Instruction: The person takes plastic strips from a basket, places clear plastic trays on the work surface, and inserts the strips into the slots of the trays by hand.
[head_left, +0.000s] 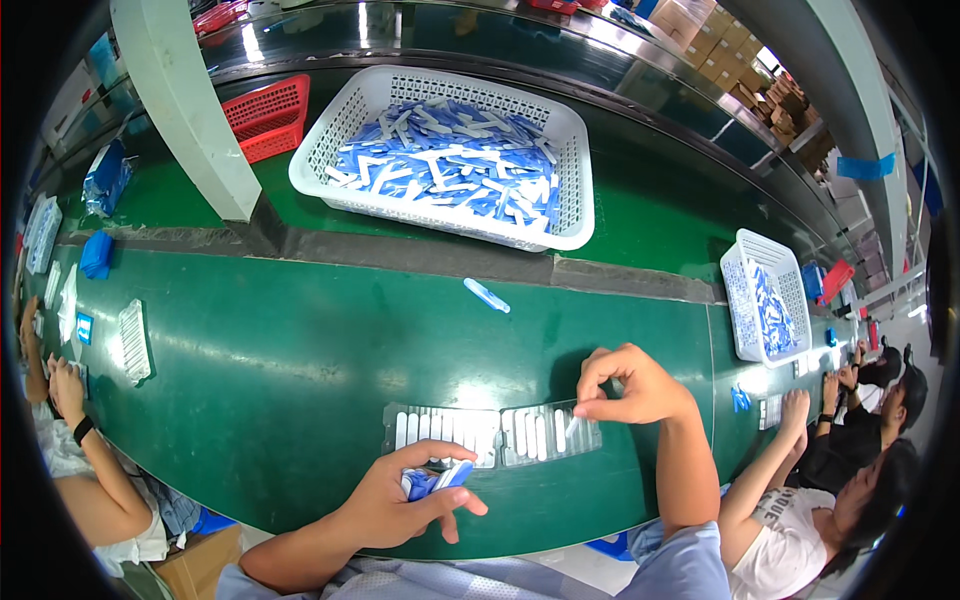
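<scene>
In front of me lies a clear plastic blister tray in two halves, with slim white sticks side by side in its slots. My left hand, at its near left edge, curls around several blue-and-white slim plastic pieces. Over the right half, my right hand has thumb and forefinger pinched at the upper end of a white stick, which tilts above the slots. Whether that stick touches the tray is unclear. One loose blue-and-white piece rests farther up the green table.
A white basket heaped with blue-and-white pieces stands beyond a dark ledge, beside a red basket and a pale post. Another white basket is at right. Co-workers' hands work at both sides.
</scene>
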